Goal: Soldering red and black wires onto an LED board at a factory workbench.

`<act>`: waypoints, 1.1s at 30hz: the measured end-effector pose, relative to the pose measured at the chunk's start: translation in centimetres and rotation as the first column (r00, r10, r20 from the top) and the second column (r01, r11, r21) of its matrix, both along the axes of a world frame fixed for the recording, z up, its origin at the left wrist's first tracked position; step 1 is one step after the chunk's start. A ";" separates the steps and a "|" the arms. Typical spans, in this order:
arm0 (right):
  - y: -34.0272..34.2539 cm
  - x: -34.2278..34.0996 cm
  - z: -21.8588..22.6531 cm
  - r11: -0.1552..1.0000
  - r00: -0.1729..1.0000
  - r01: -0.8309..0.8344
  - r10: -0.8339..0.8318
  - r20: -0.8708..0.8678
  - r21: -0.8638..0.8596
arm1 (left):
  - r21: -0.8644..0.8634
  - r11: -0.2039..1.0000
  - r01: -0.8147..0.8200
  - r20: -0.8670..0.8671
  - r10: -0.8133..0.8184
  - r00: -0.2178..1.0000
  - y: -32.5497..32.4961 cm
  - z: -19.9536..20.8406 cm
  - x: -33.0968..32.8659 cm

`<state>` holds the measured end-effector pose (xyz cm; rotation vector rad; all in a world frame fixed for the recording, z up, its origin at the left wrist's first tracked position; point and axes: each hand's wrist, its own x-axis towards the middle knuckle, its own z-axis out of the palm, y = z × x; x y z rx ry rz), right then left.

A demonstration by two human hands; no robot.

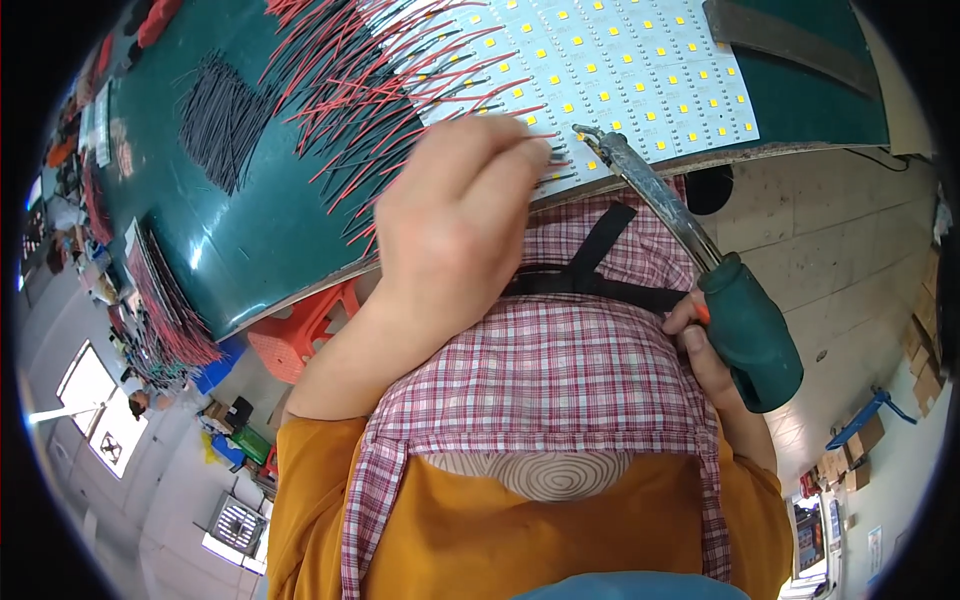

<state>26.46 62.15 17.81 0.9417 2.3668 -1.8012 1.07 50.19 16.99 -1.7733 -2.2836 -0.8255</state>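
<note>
My right hand (712,365) is wrapped round the dark green handle of a soldering iron (660,195). The iron slants up to the left, its bent tip over the near edge of a white LED board (640,60) with rows of yellow chips. Left of that tip, my left hand (455,215) is closed in a pinch at the board's edge. Short red and black wire ends stick out past its fingertips; the fingers partly hide the wire between them. Many red and black wires (350,110) fan out leftward from the board.
A pile of black wires (225,120) lies on the green tabletop (270,235). Another wired stack (165,295) sits at the table's left edge. A dark flat metal strip (790,45) lies across the board's right corner. Below the table stands a red stool (300,330).
</note>
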 end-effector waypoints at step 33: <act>0.3 -1.3 0.0 0.998 0.998 -0.063 0.063 -0.031 0.001 | -0.079 0.996 -0.035 -0.139 0.024 0.990 0.1 -0.3 0.0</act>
